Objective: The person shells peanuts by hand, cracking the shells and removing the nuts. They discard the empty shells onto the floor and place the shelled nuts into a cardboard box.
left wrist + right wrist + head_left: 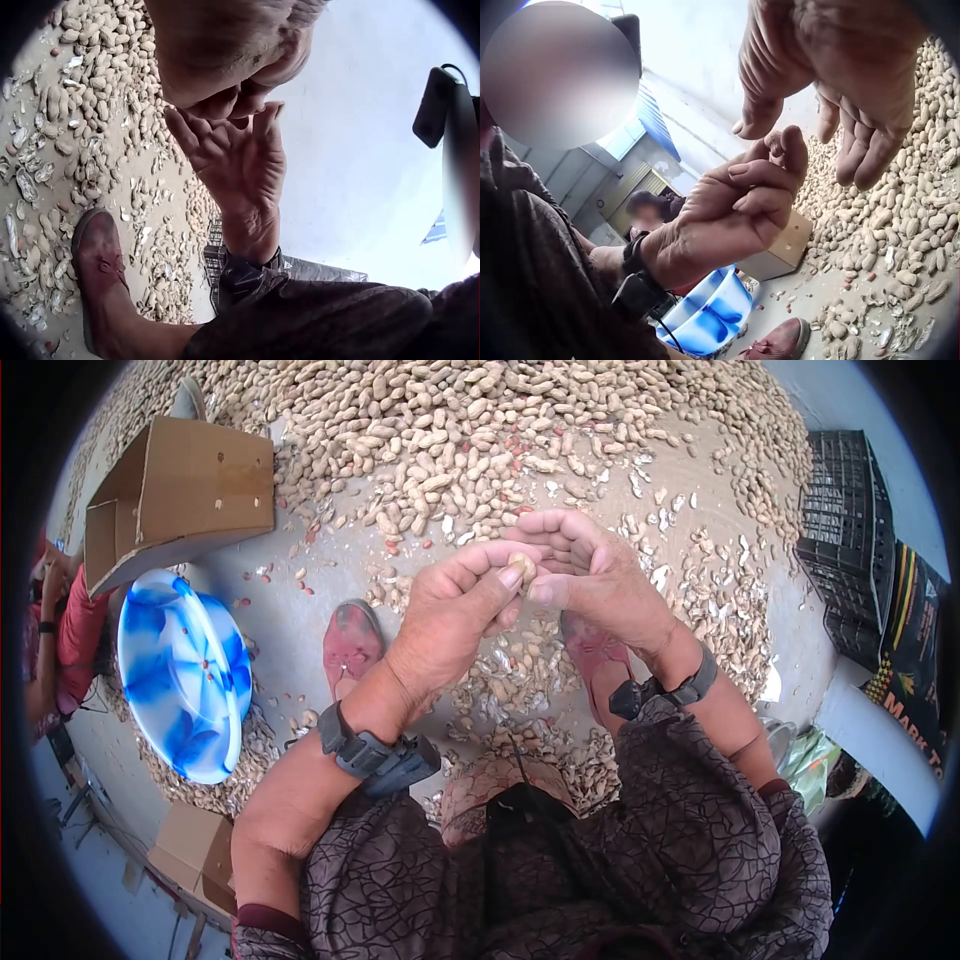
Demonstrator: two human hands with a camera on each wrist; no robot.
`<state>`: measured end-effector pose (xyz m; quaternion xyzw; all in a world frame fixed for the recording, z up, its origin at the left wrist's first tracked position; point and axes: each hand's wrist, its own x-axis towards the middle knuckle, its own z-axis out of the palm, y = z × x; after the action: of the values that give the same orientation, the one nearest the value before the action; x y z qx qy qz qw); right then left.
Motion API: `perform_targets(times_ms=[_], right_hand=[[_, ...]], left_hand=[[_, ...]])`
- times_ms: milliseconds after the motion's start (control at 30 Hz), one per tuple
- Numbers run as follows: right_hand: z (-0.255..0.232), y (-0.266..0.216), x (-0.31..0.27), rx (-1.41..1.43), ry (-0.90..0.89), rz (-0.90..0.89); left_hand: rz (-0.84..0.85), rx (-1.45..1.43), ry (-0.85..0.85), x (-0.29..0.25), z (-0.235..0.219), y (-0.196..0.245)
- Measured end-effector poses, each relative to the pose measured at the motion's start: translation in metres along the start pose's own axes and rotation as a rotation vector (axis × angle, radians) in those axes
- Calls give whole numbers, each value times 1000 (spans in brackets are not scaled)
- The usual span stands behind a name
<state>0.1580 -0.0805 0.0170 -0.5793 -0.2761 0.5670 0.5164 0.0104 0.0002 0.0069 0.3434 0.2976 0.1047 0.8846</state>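
My left hand (440, 615) pinches a peanut (523, 567) between thumb and forefinger; in the right wrist view the small peanut (775, 148) shows at the tips of the left hand (731, 206). Close beside it, my right hand (605, 580) has its fingers loosely bent, with its thumb near the peanut. That right hand (832, 82) shows nothing gripped. In the left wrist view, the left hand (232, 56) hides the peanut, and the right hand (244, 169) is beyond it, palm showing. Peanuts (440, 435) lie heaped on the floor past both hands.
A blue and white basin (185, 675) and a cardboard box (205, 480) stand at left. Black crates (848, 530) are at right. Empty shells (700, 575) and red kernels are scattered around the red shoes (352, 645). Another person's red sleeve (78, 630) shows at far left.
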Motion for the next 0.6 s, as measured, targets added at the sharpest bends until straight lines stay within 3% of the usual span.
perform_targets(times_ms=[167, 433, 600], right_hand=[[5, -6, -1, 248, -234, 151], [1, -3, -4, 245, -238, 146], [6, -5, -6, 328, -188, 153]], left_hand=[[4, 67, -51, 0, 1, -4], [-2, 143, -41, -3, 8, -5], [49, 101, -194, -6, 14, 4]])
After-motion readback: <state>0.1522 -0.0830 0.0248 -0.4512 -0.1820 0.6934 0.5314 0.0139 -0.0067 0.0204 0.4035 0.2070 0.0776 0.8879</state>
